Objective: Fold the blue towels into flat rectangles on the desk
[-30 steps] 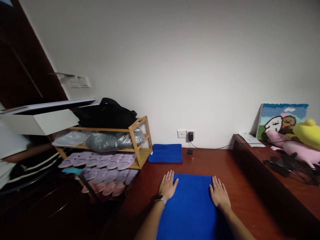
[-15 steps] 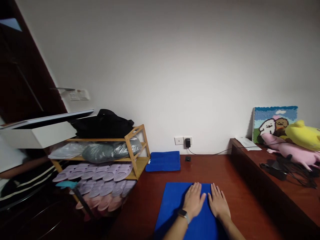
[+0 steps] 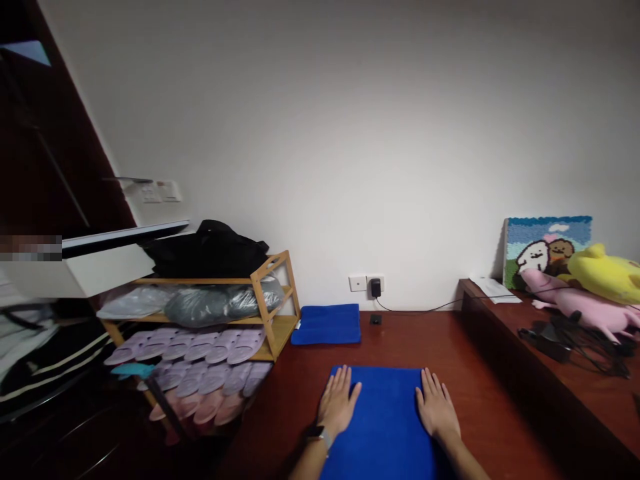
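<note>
A blue towel (image 3: 384,420) lies spread flat on the reddish-brown wooden desk (image 3: 280,427). Flat on its left edge, near the far corner, rests my left hand (image 3: 338,403), fingers stretched out and a watch (image 3: 320,435) on the wrist. My right hand (image 3: 438,405) lies palm down over the towel's right edge, its thumb apart from the fingers. Neither hand holds anything. Farther back, close to the wall, sits a second blue towel (image 3: 327,325), folded into a rectangle.
Left of the desk, a wooden rack (image 3: 284,333) carries several lilac slippers (image 3: 215,343) and a black bag (image 3: 213,250). A charger (image 3: 376,287) is plugged into the wall. The raised ledge at right bears a pink plush toy (image 3: 580,303), black cables (image 3: 595,347) and a dog picture (image 3: 545,247).
My left hand has slid left across the towel, from its middle to its left edge. My right hand has stayed at the right edge.
</note>
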Demonstrator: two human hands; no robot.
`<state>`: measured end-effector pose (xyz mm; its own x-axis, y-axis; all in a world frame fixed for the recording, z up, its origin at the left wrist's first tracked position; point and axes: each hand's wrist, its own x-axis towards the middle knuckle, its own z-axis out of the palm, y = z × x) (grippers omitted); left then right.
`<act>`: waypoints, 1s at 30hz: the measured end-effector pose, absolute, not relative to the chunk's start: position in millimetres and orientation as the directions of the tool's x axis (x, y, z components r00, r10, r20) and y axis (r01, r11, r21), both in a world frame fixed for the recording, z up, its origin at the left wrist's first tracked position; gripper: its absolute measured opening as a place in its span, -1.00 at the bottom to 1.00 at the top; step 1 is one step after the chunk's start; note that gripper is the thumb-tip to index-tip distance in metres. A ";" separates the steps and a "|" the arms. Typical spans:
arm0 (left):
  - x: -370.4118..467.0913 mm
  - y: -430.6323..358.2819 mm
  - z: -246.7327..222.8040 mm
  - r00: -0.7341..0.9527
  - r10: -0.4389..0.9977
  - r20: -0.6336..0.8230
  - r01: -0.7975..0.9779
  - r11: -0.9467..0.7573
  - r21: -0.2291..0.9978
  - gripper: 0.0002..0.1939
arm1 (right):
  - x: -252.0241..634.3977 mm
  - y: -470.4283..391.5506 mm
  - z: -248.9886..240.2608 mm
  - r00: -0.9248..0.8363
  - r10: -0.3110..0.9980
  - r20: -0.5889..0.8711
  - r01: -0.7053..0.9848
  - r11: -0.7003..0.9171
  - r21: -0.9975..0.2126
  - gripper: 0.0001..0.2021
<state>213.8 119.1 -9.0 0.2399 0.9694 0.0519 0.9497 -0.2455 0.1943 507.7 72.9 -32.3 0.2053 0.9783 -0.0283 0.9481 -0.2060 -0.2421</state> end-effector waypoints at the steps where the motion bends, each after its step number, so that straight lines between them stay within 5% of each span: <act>1: 199.3 119.7 -10.3 0.219 0.974 0.055 0.955 -0.225 0.191 -0.17 | 508.2 72.9 -33.6 0.203 0.979 -0.030 0.950 -0.204 -0.236 -0.27; 10: 180.9 110.7 -9.0 0.198 0.976 0.088 0.945 -0.214 0.247 -0.11 | 502.2 76.4 -30.8 0.226 0.972 -0.059 0.961 -0.232 -0.153 -0.28; 16: 179.5 116.8 -9.3 0.186 0.978 0.091 0.946 -0.203 0.253 -0.12 | 506.2 48.7 -24.5 0.194 0.978 -0.070 0.920 -0.206 -0.334 -0.28; 20: 181.3 115.1 -7.0 0.200 0.975 0.097 0.945 -0.219 0.243 -0.15 | 514.7 11.4 -39.6 0.173 0.983 -0.062 0.931 -0.184 -0.314 -0.25; 30: 183.7 105.7 9.4 0.268 0.947 0.176 0.955 -0.286 0.082 -0.26 | 507.5 -7.3 -14.5 0.129 0.991 -0.039 0.939 -0.134 -0.317 -0.33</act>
<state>183.7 105.7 9.4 0.2683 0.9472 0.1758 0.9548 -0.2856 0.0818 507.5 -7.3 -14.5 0.1286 0.9909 -0.0391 0.9390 -0.1344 -0.3166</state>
